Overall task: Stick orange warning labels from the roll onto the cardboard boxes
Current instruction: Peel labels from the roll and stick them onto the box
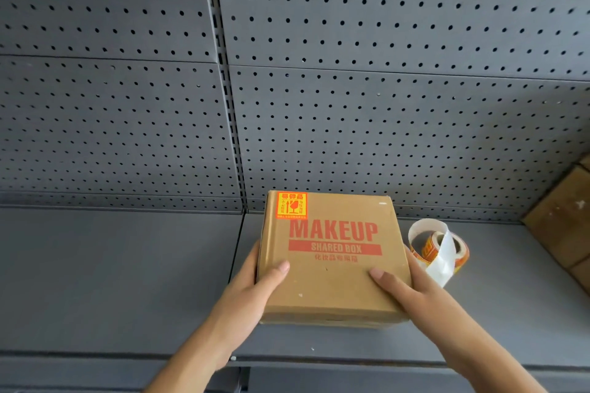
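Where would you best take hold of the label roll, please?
Probably by its orange rim, coming from above: the label roll sits right of the box, and its loose white liner drapes over the front.

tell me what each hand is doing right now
Left hand: grips the cardboard box at its left edge, thumb on top.
Right hand: grips its right edge, thumb on top.

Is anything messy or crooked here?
Only a little: the label roll right of the MAKEUP box has its empty white backing strip trailing loose and curled. The orange warning label sits straight in the box's far-left corner.
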Motion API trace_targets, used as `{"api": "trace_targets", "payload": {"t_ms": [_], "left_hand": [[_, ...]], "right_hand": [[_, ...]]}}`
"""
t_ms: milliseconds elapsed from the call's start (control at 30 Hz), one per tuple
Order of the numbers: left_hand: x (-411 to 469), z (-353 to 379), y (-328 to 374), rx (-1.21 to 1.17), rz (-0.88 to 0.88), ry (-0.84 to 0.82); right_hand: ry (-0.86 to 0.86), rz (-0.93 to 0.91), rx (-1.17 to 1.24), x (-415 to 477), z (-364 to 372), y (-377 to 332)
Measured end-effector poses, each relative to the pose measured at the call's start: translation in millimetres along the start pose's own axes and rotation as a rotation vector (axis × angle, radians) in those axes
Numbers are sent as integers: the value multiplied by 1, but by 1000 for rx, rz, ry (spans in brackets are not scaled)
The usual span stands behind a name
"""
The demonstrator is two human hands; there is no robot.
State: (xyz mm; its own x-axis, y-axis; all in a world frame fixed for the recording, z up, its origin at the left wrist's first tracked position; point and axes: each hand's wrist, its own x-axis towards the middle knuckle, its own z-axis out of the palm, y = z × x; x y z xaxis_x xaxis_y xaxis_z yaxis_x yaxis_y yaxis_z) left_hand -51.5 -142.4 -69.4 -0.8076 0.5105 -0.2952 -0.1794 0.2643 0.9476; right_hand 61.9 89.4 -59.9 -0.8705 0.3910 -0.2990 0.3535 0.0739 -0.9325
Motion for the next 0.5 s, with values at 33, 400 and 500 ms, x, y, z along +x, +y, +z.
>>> {"api": "trace_targets", "payload": {"t_ms": [33,400,500], "left_hand": [[-2,0,2,-2,32,-3],[-6,9,37,-8,362,-111],[-1,24,49,3,402,-175]], "right_hand": [[2,-34,-9,-3,0,-2],[170,-291,-30,-38,-20,-18],[262,-307,-17,-55,-33,-15]]}}
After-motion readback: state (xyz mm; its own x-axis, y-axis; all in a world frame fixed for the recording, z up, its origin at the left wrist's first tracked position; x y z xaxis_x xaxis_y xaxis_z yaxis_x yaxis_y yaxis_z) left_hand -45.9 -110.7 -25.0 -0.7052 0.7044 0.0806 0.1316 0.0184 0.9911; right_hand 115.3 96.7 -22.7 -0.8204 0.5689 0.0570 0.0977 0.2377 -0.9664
